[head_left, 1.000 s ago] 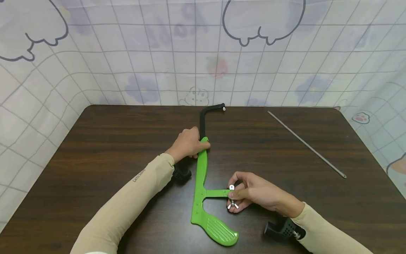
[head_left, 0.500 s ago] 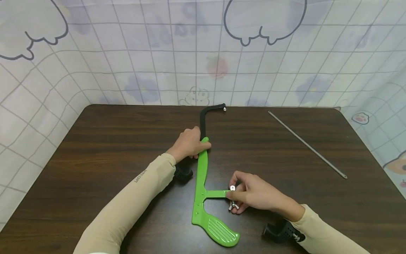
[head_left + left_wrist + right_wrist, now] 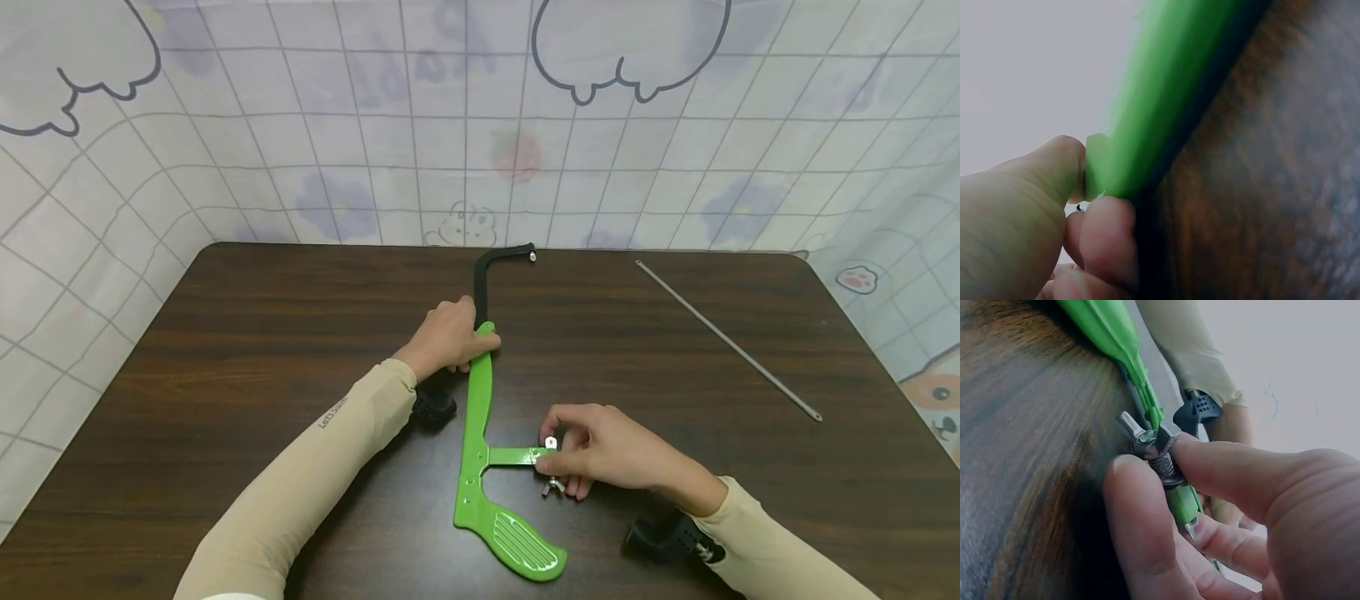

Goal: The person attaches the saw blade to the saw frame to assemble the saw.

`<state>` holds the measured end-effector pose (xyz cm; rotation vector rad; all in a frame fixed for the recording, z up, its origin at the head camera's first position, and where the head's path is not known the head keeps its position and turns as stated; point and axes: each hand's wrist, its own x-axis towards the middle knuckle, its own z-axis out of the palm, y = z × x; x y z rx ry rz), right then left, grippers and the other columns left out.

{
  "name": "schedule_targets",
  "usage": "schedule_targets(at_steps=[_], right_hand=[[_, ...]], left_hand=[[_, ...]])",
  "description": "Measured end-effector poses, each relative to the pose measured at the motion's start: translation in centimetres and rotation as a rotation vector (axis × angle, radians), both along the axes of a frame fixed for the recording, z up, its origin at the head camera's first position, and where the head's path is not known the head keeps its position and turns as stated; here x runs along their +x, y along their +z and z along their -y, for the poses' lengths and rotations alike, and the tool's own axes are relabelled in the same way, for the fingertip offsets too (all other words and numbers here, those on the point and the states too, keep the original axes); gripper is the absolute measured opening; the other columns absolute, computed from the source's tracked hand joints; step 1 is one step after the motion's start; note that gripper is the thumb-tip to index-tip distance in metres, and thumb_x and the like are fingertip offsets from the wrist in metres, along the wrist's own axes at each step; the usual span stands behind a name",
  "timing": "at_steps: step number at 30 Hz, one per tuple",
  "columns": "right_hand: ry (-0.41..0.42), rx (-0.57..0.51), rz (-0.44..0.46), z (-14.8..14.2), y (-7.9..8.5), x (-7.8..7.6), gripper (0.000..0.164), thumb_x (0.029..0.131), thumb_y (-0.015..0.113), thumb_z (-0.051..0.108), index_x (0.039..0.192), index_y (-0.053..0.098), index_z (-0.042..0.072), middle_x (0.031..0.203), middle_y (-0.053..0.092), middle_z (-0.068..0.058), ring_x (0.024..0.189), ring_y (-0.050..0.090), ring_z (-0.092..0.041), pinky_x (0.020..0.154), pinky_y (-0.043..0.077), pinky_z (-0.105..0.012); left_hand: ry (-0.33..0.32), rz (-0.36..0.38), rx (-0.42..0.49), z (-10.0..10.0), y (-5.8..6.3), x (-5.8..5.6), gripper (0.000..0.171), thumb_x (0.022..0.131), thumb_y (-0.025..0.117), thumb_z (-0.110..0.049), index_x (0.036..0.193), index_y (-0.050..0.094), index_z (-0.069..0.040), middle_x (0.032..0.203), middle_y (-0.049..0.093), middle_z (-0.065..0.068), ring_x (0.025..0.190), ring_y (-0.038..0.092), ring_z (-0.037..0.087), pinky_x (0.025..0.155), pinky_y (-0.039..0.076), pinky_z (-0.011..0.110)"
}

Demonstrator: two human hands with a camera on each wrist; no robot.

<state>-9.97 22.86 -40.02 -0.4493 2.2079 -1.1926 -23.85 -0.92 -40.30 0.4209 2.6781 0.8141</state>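
Observation:
A hacksaw frame [image 3: 477,433], green with a black bow [image 3: 481,292], lies along the middle of the dark table. My left hand [image 3: 444,337] grips its upper part, where black meets green; the left wrist view shows thumb and fingers around the green frame [image 3: 1160,87]. At the end of the short crossbar [image 3: 512,457] my right hand [image 3: 607,450] pinches the frame, its thumb on the green tip. A metal wing nut [image 3: 553,486] sits there on a threaded bolt. In the right wrist view, thumb and fingers surround the wing nut [image 3: 1147,437] and its spring [image 3: 1163,467].
A thin grey hacksaw blade [image 3: 727,340] lies slantwise at the table's right. Behind the table [image 3: 262,333] hangs a white gridded cloth [image 3: 360,125]. Black wrist cameras [image 3: 663,537] stick out below both wrists.
My right fingers have shifted at the crossbar's end, the lower ones drawing back to the right, so the wing nut shows more. The left hand keeps its grip.

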Motion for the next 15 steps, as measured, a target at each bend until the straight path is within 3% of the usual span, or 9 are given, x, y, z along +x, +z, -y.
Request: schedule_targets(at_steps=[15], right_hand=[[0.065, -0.054, 0.056, -1.1, 0.5, -0.4, 0.04, 0.095, 0.076, 0.025, 0.125, 0.062, 0.002, 0.083, 0.075, -0.008, 0.071, 0.074, -0.022, 0.066, 0.063, -0.035]], left_hand=[[0.001, 0.0, 0.01, 0.0, -0.1, 0.0, 0.033, 0.094, 0.065, -0.03, 0.108, 0.051, -0.004, 0.066, 0.069, 0.011, 0.051, 0.066, 0.02, 0.048, 0.054, 0.031]])
